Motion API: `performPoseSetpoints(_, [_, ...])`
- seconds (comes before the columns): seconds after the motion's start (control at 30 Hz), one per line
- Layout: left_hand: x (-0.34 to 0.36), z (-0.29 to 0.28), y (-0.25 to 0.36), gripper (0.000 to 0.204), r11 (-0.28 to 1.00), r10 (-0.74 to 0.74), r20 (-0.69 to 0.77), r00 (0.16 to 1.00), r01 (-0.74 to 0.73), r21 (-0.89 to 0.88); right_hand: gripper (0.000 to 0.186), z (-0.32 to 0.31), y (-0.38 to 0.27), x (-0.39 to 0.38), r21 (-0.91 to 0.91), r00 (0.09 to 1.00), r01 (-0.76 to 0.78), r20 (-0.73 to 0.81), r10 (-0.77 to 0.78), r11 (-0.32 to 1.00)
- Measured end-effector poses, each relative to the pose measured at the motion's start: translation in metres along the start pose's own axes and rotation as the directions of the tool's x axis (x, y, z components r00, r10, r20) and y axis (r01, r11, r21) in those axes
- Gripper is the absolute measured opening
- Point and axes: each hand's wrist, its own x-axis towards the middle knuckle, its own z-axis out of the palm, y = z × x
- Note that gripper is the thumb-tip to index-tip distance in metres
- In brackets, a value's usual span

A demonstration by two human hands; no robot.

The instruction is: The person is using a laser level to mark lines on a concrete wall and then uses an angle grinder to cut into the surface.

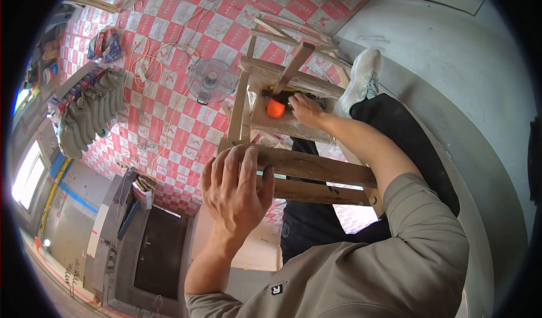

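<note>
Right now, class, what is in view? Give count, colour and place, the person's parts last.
Floor covering: one, red and white, upper middle
Wooden stand: one, brown, centre
Rounded object: one, orange, on the stand
Wooden handle: one, brown, above the rounded object
Fan-like object: one, clear and grey, on the floor
Cables: several, yellowish, on the floor
Curved pieces: several, grey-green, left
Panel: one, dark, lower left
Shoe: one, pale, upper right
Left hand: one, bare, on the stand
Right hand: one, bare, beside the rounded object
</note>
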Motion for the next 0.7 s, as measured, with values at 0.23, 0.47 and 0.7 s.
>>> performPoseSetpoints(0.23, [0.002, 0.001, -0.002, 0.046, 0.999, -0.019, -0.022, 1.000, 0.018, -0.036, 0.025, 0.013, 0.037, 0.011, -0.672, 0.977, 0.005, 0.161, 0.139, 0.741])
performPoseSetpoints(0.47, [0.000, 0.003, -0.005, 0.049, 0.997, -0.016, -0.031, 0.999, 0.013, -0.077, 0.036, -0.024, 0.018, -0.013, -0.576, 0.876, -0.019, 0.384, 0.291, 0.817])
performPoseSetpoints(0.7, [-0.001, -0.003, -0.002, 0.042, 0.998, -0.020, -0.135, 0.991, 0.012, -0.060, 0.048, -0.116, -0.047, -0.026, -0.279, 0.748, -0.172, 0.587, 0.309, 0.945])
